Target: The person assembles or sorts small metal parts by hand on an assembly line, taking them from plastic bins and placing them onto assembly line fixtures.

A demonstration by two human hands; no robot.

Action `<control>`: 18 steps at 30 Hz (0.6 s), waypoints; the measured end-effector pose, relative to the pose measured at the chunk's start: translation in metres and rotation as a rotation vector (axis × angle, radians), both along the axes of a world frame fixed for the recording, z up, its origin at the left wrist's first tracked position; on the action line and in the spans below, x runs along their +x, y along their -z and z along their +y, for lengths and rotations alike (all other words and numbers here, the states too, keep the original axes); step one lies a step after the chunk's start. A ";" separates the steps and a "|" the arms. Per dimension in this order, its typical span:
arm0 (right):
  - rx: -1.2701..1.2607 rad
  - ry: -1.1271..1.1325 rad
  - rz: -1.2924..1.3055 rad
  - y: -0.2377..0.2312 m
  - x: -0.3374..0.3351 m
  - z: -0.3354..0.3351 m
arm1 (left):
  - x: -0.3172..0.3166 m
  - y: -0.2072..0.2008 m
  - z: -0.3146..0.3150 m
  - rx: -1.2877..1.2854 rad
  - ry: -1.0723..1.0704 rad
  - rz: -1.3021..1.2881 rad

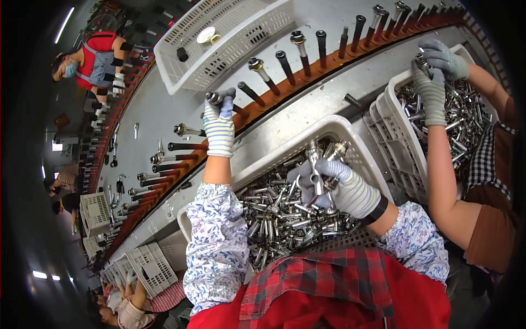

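Observation:
My left hand [220, 123], in a striped white-and-grey glove, closes round a tool with a round chrome head [213, 98] at the curved orange rack. Its lower part is hidden by my fingers. Over the near white basket [350, 127], my right hand [348, 189], gloved alike, grips several shiny chrome metal parts [314, 159] that stick out between the fingers. Beneath it, the basket holds a heap of loose chrome parts [279, 219]. Along the orange rack [274, 100] stand black-handled pieces [285, 68], some topped with chrome heads like ratchet wrenches.
A white basket [181, 33] with a small round container stands beyond the rack. On my right, a co-worker's gloved hands [433, 88] work above another basket [402, 143] of chrome parts. Farther left, a person in red [101, 60] stands by the line. Loose tools lie on the grey table [137, 109].

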State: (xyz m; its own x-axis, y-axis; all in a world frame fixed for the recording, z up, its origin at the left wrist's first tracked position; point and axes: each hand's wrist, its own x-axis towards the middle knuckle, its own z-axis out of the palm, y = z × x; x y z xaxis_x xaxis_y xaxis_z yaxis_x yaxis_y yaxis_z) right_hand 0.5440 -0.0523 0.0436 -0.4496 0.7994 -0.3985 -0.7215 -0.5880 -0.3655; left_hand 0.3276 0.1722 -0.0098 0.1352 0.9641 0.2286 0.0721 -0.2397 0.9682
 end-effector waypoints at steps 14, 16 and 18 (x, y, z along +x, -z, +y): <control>-0.015 0.041 -0.226 0.018 -0.022 -0.015 | 0.023 -0.107 -0.184 0.858 0.403 1.157; -0.062 -0.018 -0.161 0.020 -0.022 -0.020 | 0.012 -0.097 -0.178 0.771 0.442 1.222; -0.089 -0.040 -0.206 0.010 -0.024 -0.026 | 0.009 -0.095 -0.172 0.676 0.485 1.286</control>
